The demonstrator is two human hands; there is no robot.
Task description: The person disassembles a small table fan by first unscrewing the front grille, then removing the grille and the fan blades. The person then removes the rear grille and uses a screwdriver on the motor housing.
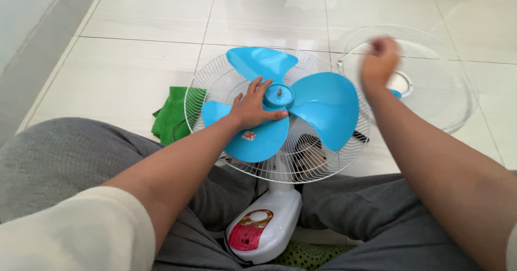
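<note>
glossy blue plastic blades (318,107), thin white wire grille (215,82), shiny smooth floor tiles (145,18), soft green cloth (173,115), matt grey trousers (59,158)

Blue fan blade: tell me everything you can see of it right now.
The blue fan blade is glossy plastic, with three broad lobes around a round hub and a bare shaft tip at its centre. It lies face up inside the white wire rear guard. The left hand presses flat on the near lobe and hub; a small sticker sits below it.

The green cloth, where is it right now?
In the head view the green cloth lies on the floor tiles left of the fan, partly behind the rear grille, beyond the left hand.
</note>
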